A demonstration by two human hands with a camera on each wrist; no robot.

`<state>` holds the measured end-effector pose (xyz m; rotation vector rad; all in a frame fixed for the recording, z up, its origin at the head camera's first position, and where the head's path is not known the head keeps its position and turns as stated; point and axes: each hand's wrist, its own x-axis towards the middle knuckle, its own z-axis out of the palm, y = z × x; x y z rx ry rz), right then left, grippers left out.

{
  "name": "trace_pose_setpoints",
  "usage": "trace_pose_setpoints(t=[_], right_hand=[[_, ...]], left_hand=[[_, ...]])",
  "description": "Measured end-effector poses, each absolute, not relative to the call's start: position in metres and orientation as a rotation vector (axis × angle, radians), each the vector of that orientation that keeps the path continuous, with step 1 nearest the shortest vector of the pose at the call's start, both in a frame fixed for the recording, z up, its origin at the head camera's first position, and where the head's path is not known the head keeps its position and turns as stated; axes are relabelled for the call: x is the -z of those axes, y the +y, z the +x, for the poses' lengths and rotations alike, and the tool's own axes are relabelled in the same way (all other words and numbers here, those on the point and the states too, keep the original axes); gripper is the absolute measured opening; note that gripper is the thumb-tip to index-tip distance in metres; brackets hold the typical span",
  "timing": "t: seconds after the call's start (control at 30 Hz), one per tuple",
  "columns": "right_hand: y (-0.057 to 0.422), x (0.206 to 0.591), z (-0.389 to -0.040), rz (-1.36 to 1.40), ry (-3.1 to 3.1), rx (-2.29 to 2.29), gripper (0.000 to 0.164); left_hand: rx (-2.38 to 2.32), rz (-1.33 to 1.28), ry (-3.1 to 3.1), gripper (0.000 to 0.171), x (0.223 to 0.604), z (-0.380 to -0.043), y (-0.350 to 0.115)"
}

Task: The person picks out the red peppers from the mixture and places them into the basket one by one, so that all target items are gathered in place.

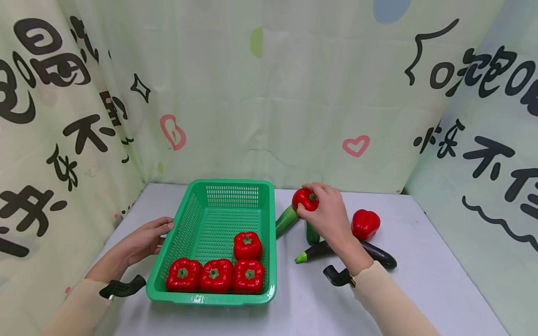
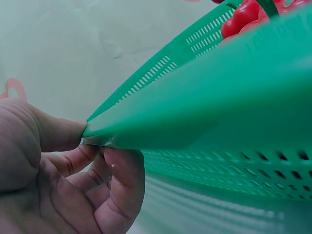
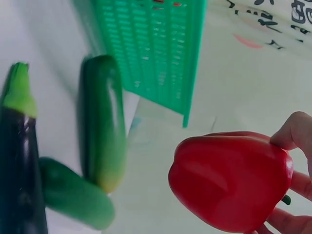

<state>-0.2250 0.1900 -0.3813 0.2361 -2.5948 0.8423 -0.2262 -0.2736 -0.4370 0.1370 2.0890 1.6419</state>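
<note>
My left hand pinches the left rim of a green plastic basket, thumb on top and fingers curled beneath, as the left wrist view shows up close. Several red bell peppers sit stem up inside, in a row along the near end with one behind at the right. Off the basket's right side, my right hand grips another red bell pepper between thumb and fingers, held up over the vegetables. Below it lie two green cucumber-like vegetables and a dark eggplant, partly hidden by the right forearm.
One more red bell pepper rests on the white table beyond the eggplant. A printed pale curtain closes off the back and both sides. Black straps circle both wrists.
</note>
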Motion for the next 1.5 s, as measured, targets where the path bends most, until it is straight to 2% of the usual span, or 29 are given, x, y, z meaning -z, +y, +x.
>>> trace_pose_setpoints(t=[0.3,0.5,0.8,1.5], right_hand=[[0.172,0.372,-0.219,0.338,-2.55,-0.864,0.056],[0.16,0.366,-0.214,0.388,-2.536,-0.876,0.057],[0.14,0.359,-0.208,0.465,-2.538,-0.907,0.049],[0.083,0.367,-0.2,0.819,-2.548,-0.985,0.041]], left_hand=[[-1.644,0.133,2.086,0.053,0.438,-0.226,-0.275],[-1.649,0.13,2.088,0.053,0.437,-0.226,-0.273],[-1.648,0.126,2.085,0.054,0.437,-0.226,-0.273],[-1.643,0.114,2.094,0.058,0.44,-0.227,-0.274]])
